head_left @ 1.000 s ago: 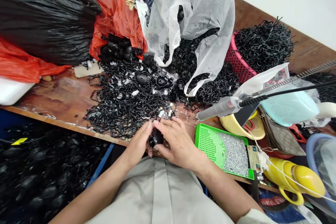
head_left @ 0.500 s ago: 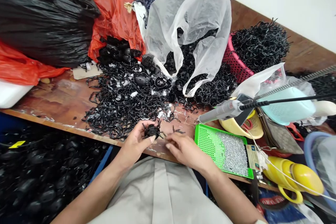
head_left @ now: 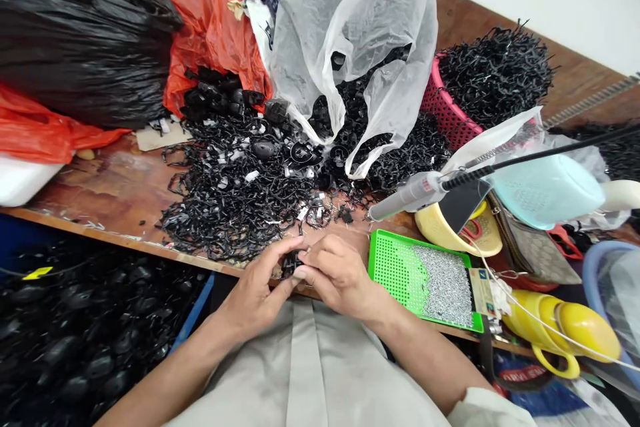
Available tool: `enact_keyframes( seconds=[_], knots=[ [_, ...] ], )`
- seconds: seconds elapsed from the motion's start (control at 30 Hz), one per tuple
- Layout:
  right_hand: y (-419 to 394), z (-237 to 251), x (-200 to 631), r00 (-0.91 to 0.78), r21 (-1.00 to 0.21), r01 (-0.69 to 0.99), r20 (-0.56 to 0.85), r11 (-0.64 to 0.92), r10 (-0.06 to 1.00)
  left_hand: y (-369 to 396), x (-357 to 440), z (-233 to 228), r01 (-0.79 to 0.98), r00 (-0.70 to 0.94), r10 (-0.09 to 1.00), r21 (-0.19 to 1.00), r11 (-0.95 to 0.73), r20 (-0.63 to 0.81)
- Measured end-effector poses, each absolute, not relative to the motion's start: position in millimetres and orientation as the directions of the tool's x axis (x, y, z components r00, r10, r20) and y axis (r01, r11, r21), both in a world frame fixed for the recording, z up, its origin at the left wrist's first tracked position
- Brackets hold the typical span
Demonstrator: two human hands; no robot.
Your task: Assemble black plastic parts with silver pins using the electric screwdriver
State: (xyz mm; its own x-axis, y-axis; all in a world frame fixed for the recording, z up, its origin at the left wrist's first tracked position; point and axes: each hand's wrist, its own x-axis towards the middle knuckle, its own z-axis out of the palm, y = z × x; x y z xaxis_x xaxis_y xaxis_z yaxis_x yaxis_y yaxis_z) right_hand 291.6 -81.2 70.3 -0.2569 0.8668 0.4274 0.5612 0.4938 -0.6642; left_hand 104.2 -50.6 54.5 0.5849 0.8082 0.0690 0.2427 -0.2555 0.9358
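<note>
Between my hands, close to the table's front edge, is a small dark black plastic part (head_left: 289,265), mostly covered by fingers. My left hand (head_left: 261,290) is closed round it from the left, thumb in front. My right hand (head_left: 336,275) pinches at its right side with fingertips and thumb together; any smaller piece in that pinch is hidden. Just beyond my hands lies a heap of thin black plastic strips (head_left: 220,213) with white bits mixed in. A grey electric screwdriver (head_left: 407,195) hangs to the right, above a green tray (head_left: 395,273) of small silvery screws.
A white plastic bag (head_left: 370,0) with black parts stands behind the heap. A pink basket (head_left: 443,103) overflows with black strips. Black bag (head_left: 85,40) and red bags (head_left: 215,27) fill the back left. A yellow bottle (head_left: 560,323) lies at right. Black parts (head_left: 80,340) sit below left.
My right hand has moved left and closed at the black plastic part, where it was apart before. The part is now more covered. The screwdriver hangs slightly further left.
</note>
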Motion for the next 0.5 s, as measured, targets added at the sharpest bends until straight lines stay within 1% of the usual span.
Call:
enact_keyframes(
  seconds=[0.03, 0.1, 0.17, 0.2, 0.27, 0.33, 0.4, 0.5],
  knots=[
    [-80.5, 67.6, 293.5, -0.249, -0.688, 0.551, 0.404, 0.472, 0.88, -50.2, 105.2, 55.0, 0.25, 0.588, 0.808, 0.944, -0.215, 0.029],
    [-78.0, 64.6, 299.5, -0.214, -0.711, 0.565, 0.363, 0.418, 0.907, -48.0, 109.0, 56.0, 0.246, 0.576, 0.812, 0.967, -0.064, -0.093],
    [-75.1, 65.5, 306.3, -0.214, -0.661, 0.632, 0.353, 0.404, 0.911, -45.3, 113.0, 57.4, 0.234, 0.562, 0.789, 0.963, 0.136, -0.248],
    [-74.0, 67.5, 309.0, -0.258, -0.61, 0.669, 0.345, 0.425, 0.902, -44.2, 114.3, 58.2, 0.224, 0.568, 0.757, 0.946, 0.236, -0.323],
    [-73.4, 74.1, 312.2, -0.421, -0.489, 0.709, 0.282, 0.507, 0.862, -42.9, 114.9, 59.8, 0.205, 0.612, 0.65, 0.884, 0.42, -0.451],
    [-75.0, 82.6, 312.7, -0.562, -0.394, 0.715, 0.168, 0.578, 0.81, -42.8, 113.3, 60.7, 0.187, 0.665, 0.528, 0.803, 0.567, -0.528],
    [-79.0, 91.7, 312.3, -0.617, -0.337, 0.724, 0.071, 0.601, 0.783, -43.3, 111.1, 60.7, 0.176, 0.699, 0.428, 0.718, 0.673, -0.573],
    [-90.0, 104.0, 313.0, -0.668, -0.317, 0.704, 0.01, 0.636, 0.744, -44.5, 109.2, 59.9, 0.187, 0.768, 0.264, 0.599, 0.778, -0.583]
  ],
)
